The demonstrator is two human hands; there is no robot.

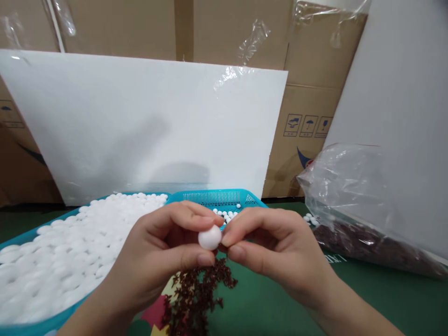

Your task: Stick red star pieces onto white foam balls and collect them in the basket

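Note:
In the middle of the head view, my left hand (154,247) holds a small white ball (209,238) between thumb and fingertips. My right hand (280,245) is closed in a pinch at the ball's right side. Whatever its fingertips grip is hidden or too small to name. Below both hands, a loose heap of small dark-brown, branching pieces (196,298) lies on the green table surface (259,298).
At left, many white balls (70,252) fill a blue tray (58,322). Behind my hands stands a blue basket (217,192) with several white balls inside. A clear plastic bag (350,182) of brown pieces lies at right. A white board (168,121) leans against cardboard boxes (231,28).

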